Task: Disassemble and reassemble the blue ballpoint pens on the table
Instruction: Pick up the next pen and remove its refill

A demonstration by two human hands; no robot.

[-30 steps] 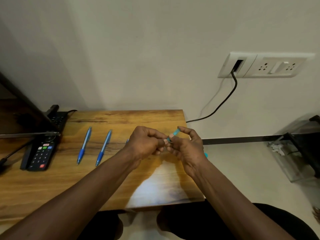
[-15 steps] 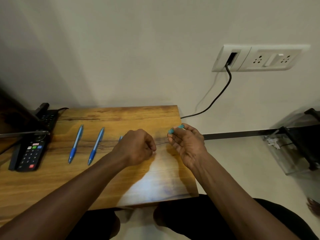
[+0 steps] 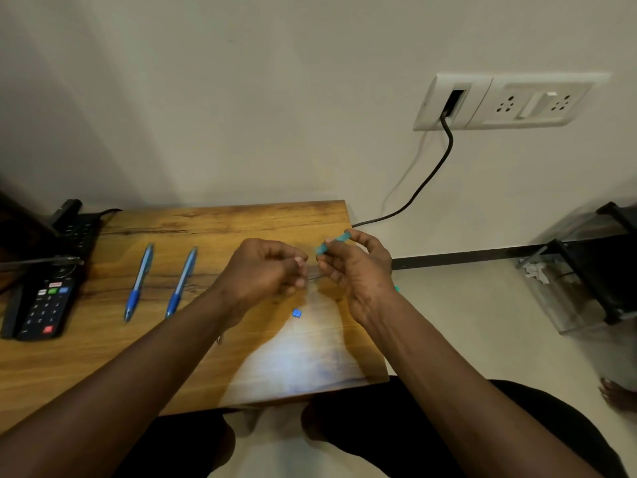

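Working one pen apart above the table. Right hand pinches a short teal-blue pen section between thumb and fingertips, raised just off the far right edge. Left hand is curled closed close beside it; something thin and pale seems to run between the two hands, too blurred to name, so what the left grip holds cannot be told. A small blue piece lies loose on the table below the hands, likely off this pen. Two blue ballpoint pens lie whole and side by side to the left, near a black remote. Judged: first pen mid-disassembly; its reassembly and both other pens remain.
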